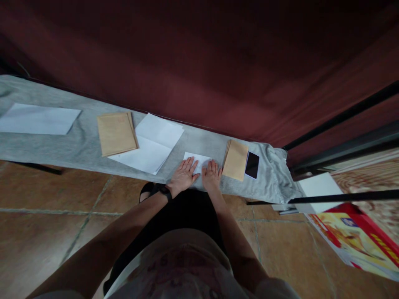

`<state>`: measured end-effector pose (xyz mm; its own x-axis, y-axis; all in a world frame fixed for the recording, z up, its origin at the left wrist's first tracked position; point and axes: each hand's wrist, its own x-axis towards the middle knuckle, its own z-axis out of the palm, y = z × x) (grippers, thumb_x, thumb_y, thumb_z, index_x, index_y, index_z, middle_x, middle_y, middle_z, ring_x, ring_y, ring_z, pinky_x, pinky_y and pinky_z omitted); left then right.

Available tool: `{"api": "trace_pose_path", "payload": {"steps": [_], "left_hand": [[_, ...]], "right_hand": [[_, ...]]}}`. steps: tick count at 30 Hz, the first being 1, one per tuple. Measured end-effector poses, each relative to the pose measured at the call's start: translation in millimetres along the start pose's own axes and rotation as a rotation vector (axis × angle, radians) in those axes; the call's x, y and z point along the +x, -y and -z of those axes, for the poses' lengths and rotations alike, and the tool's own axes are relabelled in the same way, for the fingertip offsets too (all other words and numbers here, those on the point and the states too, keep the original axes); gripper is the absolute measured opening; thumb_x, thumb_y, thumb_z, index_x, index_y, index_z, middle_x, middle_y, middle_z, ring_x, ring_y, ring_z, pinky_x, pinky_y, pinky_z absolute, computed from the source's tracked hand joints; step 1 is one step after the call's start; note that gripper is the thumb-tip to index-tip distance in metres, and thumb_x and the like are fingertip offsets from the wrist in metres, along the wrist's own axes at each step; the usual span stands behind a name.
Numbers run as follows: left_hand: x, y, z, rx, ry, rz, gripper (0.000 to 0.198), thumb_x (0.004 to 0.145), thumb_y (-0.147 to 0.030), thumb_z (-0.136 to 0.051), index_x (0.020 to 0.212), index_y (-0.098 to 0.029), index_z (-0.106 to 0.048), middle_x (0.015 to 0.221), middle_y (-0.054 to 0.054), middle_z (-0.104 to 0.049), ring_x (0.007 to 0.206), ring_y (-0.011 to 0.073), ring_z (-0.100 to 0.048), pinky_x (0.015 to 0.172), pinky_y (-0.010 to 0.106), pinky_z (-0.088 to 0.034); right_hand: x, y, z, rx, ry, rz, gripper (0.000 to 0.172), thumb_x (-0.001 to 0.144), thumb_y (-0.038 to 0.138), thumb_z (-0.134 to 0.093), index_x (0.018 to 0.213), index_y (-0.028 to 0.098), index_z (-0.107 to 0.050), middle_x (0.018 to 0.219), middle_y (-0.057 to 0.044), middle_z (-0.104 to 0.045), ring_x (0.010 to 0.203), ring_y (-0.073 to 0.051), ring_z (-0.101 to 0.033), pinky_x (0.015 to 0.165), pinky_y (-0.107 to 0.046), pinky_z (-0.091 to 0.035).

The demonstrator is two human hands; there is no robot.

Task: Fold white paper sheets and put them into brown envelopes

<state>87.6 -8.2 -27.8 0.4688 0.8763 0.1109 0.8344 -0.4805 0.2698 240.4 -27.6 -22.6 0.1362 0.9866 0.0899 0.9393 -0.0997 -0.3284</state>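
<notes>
A small folded sheet of white paper [199, 162] lies flat on the grey cloth, close to the front edge of the narrow table. My left hand [183, 174] presses on its left part, fingers stretched out. On its right part rests my right hand [212, 175], also flat with the fingers extended. Both hands hide some of the paper. Just right of my right hand sits a stack of brown envelopes [237, 160]. Left of my left hand are larger creased white sheets [156, 143], partly covered by another pile of brown envelopes [116, 133].
A dark-screened phone [252, 165] lies beside the right envelopes. More white paper [40, 119] is at the far left of the grey cloth [87, 160]. A dark red surface [199, 74] rises behind the table. A red and yellow box [358, 238] stands on the floor at right.
</notes>
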Motion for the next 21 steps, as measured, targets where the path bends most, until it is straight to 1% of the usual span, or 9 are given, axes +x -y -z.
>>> {"api": "trace_pose_path", "payload": {"steps": [3, 5, 9, 12, 14, 18, 21], "left_hand": [[1, 0, 0.7, 0.01, 0.018, -0.019, 0.064, 0.1, -0.037, -0.042, 0.156, -0.008, -0.037, 0.167, 0.018, -0.026, 0.156, 0.0292, -0.019, 0.128, 0.046, -0.015], [1, 0, 0.9, 0.026, 0.037, -0.019, 0.062, 0.1, -0.032, -0.039, 0.156, -0.006, -0.037, 0.166, 0.018, -0.027, 0.156, 0.0286, -0.019, 0.128, 0.045, -0.015], [0, 1, 2.2, 0.042, 0.062, -0.016, 0.06, 0.1, -0.027, -0.033, 0.156, -0.006, -0.035, 0.165, 0.017, -0.03, 0.156, 0.0265, -0.02, 0.128, 0.045, -0.016], [0, 4, 4.0, 0.017, 0.063, -0.023, 0.06, 0.1, -0.027, -0.031, 0.156, -0.006, -0.036, 0.165, 0.016, -0.032, 0.156, 0.0249, -0.022, 0.128, 0.043, -0.016], [1, 5, 4.5, -0.007, 0.058, 0.001, 0.06, 0.1, -0.027, -0.03, 0.156, -0.008, -0.036, 0.164, 0.015, -0.033, 0.155, 0.0235, -0.024, 0.128, 0.042, -0.017], [12, 3, 2.5, -0.044, 0.056, 0.065, 0.06, 0.1, -0.028, -0.03, 0.156, -0.01, -0.037, 0.164, 0.013, -0.035, 0.155, 0.0232, -0.025, 0.127, 0.042, -0.019], [25, 1, 0.5, -0.049, 0.067, 0.075, 0.06, 0.1, -0.029, -0.029, 0.156, -0.01, -0.038, 0.164, 0.012, -0.034, 0.155, 0.0234, -0.024, 0.127, 0.042, -0.019]], "right_hand": [[8, 14, -3, 0.04, 0.092, 0.132, 0.055, 0.107, 0.034, -0.029, 0.153, 0.007, -0.042, 0.163, -0.017, -0.035, 0.153, -0.024, -0.03, 0.125, -0.046, -0.023], [12, 21, -6, 0.043, 0.128, 0.198, 0.055, 0.108, 0.034, -0.028, 0.154, 0.007, -0.041, 0.164, -0.015, -0.033, 0.154, -0.023, -0.028, 0.126, -0.043, -0.021], [14, 24, -11, 0.018, 0.132, 0.174, 0.057, 0.108, 0.036, -0.026, 0.155, 0.007, -0.039, 0.164, -0.015, -0.033, 0.154, -0.023, -0.026, 0.127, -0.044, -0.018], [16, 16, -11, 0.002, 0.129, 0.16, 0.058, 0.108, 0.038, -0.026, 0.157, 0.008, -0.036, 0.165, -0.014, -0.031, 0.155, -0.024, -0.026, 0.127, -0.044, -0.017], [16, 10, -11, -0.003, 0.114, 0.147, 0.059, 0.108, 0.038, -0.028, 0.159, 0.008, -0.032, 0.166, -0.014, -0.028, 0.155, -0.024, -0.024, 0.127, -0.046, -0.016], [17, 3, -12, -0.006, 0.103, 0.132, 0.06, 0.108, 0.038, -0.028, 0.16, 0.008, -0.027, 0.167, -0.014, -0.025, 0.156, -0.024, -0.021, 0.127, -0.046, -0.014], [17, 4, -14, -0.009, 0.111, 0.12, 0.058, 0.108, 0.035, -0.027, 0.16, 0.008, -0.028, 0.168, -0.013, -0.023, 0.157, -0.024, -0.019, 0.127, -0.046, -0.013]]}}
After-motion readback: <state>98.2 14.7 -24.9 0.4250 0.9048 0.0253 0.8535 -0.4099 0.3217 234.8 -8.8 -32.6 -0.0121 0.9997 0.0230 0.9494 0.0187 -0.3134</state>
